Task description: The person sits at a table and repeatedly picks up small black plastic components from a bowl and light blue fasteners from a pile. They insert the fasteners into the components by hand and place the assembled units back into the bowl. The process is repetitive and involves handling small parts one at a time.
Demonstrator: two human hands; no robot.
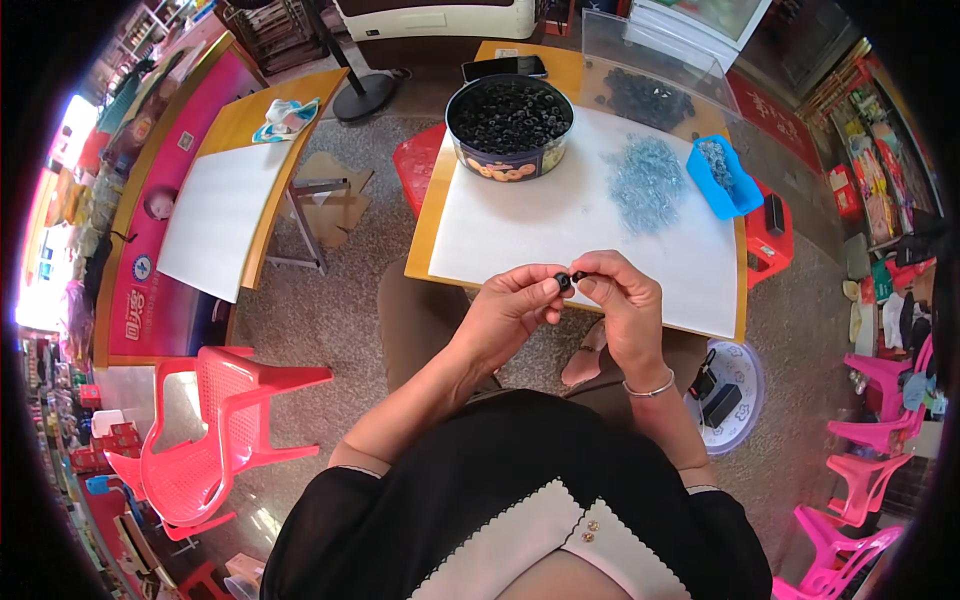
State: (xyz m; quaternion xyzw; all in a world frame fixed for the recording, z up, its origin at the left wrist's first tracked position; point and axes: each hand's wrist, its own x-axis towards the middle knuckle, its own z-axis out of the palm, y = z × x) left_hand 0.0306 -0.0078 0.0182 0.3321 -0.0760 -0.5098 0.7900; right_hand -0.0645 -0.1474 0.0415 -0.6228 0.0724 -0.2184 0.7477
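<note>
Over the near edge of the table, my left hand (517, 308) pinches a small black ring-shaped part (563, 281) between thumb and fingers. Close beside it, my right hand (622, 303) holds a smaller black piece (579, 276) in its fingertips, nearly touching the first. A round tin (510, 172) full of small black ring-like parts stands at the table's far left. To its right, a pile of small clear bluish pieces (643, 185) lies on the white sheet (520, 235). A blue plastic tray (738, 203) at the right edge holds more clear pieces.
More black parts (645, 98) lie at the far right near a clear plastic box (660, 60). A phone (505, 68) rests behind the tin. A second table (225, 215) and a pink chair (215, 430) stand left; a white basin (730, 400) sits on the floor, right.
</note>
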